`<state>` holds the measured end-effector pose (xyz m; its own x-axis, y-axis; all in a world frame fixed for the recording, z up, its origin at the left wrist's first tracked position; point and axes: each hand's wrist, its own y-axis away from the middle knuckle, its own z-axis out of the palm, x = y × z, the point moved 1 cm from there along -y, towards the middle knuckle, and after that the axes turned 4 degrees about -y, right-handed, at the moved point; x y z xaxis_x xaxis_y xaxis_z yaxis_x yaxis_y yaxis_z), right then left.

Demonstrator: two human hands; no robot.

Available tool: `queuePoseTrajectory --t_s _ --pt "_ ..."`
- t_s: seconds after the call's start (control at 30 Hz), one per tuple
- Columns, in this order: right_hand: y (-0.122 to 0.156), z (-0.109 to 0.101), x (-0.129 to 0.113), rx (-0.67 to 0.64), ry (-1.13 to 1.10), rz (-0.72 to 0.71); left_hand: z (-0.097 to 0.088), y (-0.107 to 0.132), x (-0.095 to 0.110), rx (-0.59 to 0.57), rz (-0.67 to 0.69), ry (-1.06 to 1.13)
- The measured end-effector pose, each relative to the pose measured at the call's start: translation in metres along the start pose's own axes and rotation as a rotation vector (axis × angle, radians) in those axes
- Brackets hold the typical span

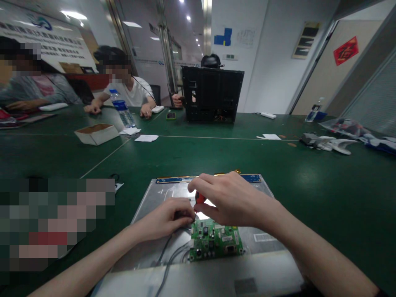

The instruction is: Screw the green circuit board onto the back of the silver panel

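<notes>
A green circuit board lies on the silver back of a flat display panel, which rests on the table before me. My right hand is closed around the red and black handle of a screwdriver, whose thin shaft points down at the board's upper left corner. Close beside that shaft, my left hand has its fingertips pinched together at the corner; whether it steadies the shaft or something small is hidden. Grey cables run from the board's left side toward me. Along the panel's far edge sits a blue strip board.
Across the green table a black monitor casing stands upright before another person. Two people sit at the far left. A white open box, a water bottle and paper slips lie beyond; bagged items sit at right.
</notes>
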<state>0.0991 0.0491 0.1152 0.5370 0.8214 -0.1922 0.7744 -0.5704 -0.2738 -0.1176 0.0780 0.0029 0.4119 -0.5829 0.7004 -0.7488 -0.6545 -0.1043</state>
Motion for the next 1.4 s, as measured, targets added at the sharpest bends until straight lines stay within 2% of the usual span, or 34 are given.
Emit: queuePoseTrajectory --t_s 0.47,0.67,1.0,1.4 --pt "0.0001 -0.0025 -0.0025 -0.051 -0.042 -0.025 -0.0016 -0.0018 0.0039 -0.005 0.019 0.012" --pt "-0.0012 0.0005 0.0002 -0.009 -0.004 0.016 -0.0003 -0.0005 0.0009 -0.002 0.011 0.001" --pt "0.0008 -0.002 -0.002 -0.018 -0.039 -0.044 -0.0011 -0.0019 0.0024 -0.023 0.011 0.031" --pt "-0.002 0.0 -0.001 -0.022 -0.004 0.028 -0.0007 -0.0011 0.0008 -0.015 0.012 -0.01"
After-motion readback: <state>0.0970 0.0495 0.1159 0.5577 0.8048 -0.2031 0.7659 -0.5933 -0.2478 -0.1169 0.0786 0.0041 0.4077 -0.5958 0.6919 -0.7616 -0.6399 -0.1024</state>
